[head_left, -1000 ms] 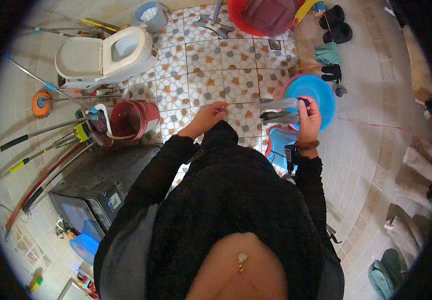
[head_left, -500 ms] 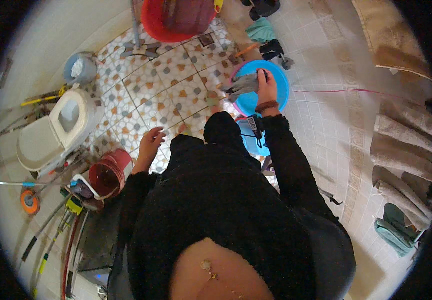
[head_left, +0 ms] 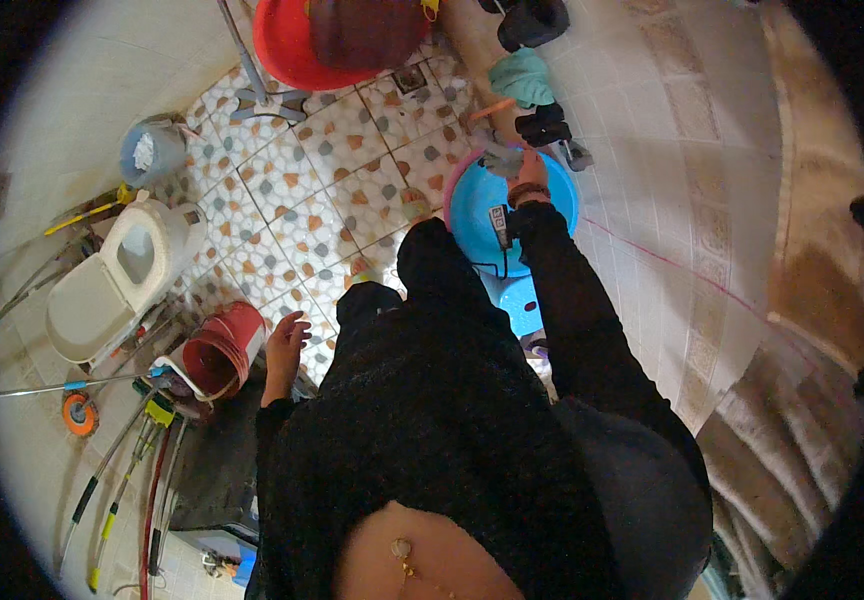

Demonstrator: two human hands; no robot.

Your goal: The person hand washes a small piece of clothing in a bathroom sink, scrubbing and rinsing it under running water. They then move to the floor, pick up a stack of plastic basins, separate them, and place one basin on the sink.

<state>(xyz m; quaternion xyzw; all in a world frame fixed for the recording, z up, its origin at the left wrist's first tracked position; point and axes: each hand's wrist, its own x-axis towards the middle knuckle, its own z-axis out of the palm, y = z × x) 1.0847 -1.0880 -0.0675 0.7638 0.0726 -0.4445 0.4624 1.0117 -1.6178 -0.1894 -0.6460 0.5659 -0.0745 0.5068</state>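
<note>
Right hand (head_left: 526, 172), upper centre, has reached further out over blue basin (head_left: 562, 205), now gripping grey cloth (head_left: 500, 157) at rim. Left hand (head_left: 284, 342) dropped lower left, fingers spread, empty, beside red bucket (head_left: 220, 350). Cloth going into basin, likely.

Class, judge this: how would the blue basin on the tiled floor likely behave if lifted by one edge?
The blue basin looks like thin plastic, so probably light and a little flexible. It is wide and shallow, so unlikely to tip. Whether it holds water is unclear. The right hand reaches over it.
</note>
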